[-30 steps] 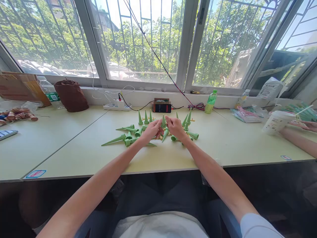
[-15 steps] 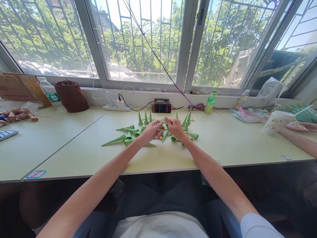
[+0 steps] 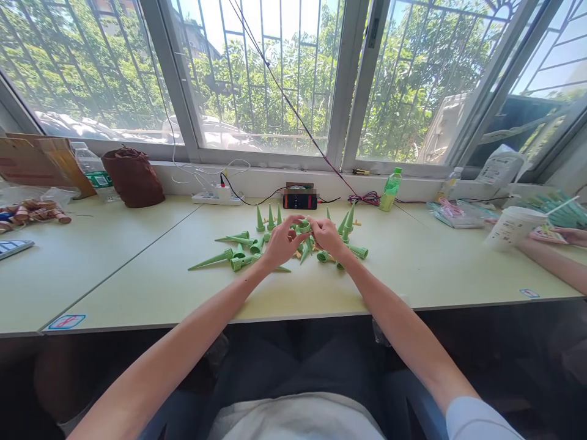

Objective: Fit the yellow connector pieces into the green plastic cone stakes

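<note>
Both hands meet above the middle of the table around a green plastic watering spike (image 3: pixel 303 227), its round open end facing up. My left hand (image 3: pixel 280 242) has its thumb and fingers curled round the left side of that rim. My right hand (image 3: pixel 326 237) pinches the same piece from the right; its fingertips are partly hidden. More green spikes lie on their sides to the left, one long spike (image 3: pixel 211 260) pointing outward. Several stand point-up behind, such as the upright spike (image 3: pixel 351 221) with a small yellow valve (image 3: pixel 358 223) beside it.
A phone (image 3: pixel 299 200) leans near the window ledge, with a power strip (image 3: pixel 216 198) to its left. A green bottle (image 3: pixel 390 189), a white cup (image 3: pixel 513 227) and another person's arm (image 3: pixel 550 256) are at right. A brown bag (image 3: pixel 132 177) stands at left.
My left hand has shifted its fingers up and opened its grasp around the rim. The spike's round end has turned into view. My right hand has barely moved.
</note>
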Available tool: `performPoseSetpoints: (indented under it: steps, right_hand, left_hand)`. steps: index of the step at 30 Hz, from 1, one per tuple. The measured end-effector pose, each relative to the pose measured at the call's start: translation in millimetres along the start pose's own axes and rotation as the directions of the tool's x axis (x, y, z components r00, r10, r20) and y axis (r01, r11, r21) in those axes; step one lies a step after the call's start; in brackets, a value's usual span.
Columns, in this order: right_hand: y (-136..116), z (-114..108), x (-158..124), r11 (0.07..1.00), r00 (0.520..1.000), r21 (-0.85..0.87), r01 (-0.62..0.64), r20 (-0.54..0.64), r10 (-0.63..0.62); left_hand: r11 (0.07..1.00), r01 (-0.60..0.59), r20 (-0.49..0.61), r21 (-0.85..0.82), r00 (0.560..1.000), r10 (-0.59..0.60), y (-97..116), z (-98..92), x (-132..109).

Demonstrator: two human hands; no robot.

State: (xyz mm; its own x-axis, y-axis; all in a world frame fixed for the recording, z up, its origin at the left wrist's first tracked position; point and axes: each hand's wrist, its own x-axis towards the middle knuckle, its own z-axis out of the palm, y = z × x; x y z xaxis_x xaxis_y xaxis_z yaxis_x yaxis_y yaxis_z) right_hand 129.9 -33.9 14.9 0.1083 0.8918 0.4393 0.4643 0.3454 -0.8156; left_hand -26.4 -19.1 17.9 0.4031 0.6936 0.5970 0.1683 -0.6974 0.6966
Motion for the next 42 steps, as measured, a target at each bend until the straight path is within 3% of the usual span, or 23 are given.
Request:
performPoseSetpoints:
  steps: [4, 8, 12, 15, 21, 26, 33, 42]
  right_hand:
    - [-2, -1, 1, 0.999, 0.995, 0.041, 0.013, -0.101, -0.009]
    - [-7, -4, 0, 0.998, 0.977, -0.005, 0.056, -0.206, -0.055]
    - [-8, -3, -2, 0.988, 0.977, -0.111, 0.11, -0.17, -0.128]
    - [-9, -1, -3, 0.984, 0.982, -0.126, 0.129, -0.121, -0.144]
    - [-9, -2, -4, 0.99, 0.986, -0.051, 0.13, -0.097, -0.135]
    - [-6, -2, -3, 0.994, 0.992, -0.048, 0.1, -0.077, -0.103]
    - [-9, -4, -4, 0.995, 1.0, 0.099, 0.009, -0.017, -0.008]
    - [-8, -8, -2, 0.999, 1.0, 0.035, -0.009, 0.029, 0.008]
  left_hand:
    - [0.994, 0.049, -0.026, -0.101, 0.998, -0.052, -3, 1.6, 3]
    - [0.922, 0.237, 0.096, -0.305, 0.971, -0.218, -5, 2.0, 7]
    - [0.753, 0.52, 0.374, -0.403, 0.844, -0.383, -2, -0.7, 8]
    - [0.625, 0.634, 0.523, -0.455, 0.759, -0.388, 2, -3.8, 8]
    - [0.446, 0.707, 0.632, -0.55, 0.701, -0.332, 1, -10.8, 8]
    - [0.469, 0.68, 0.617, -0.563, 0.724, -0.309, -4, -10.3, 6]
    - [0.726, 0.465, 0.463, -0.506, 0.857, -0.227, -2, -7.9, 4]
    - [0.844, 0.347, 0.38, -0.408, 0.906, -0.189, -8, -3.5, 2]
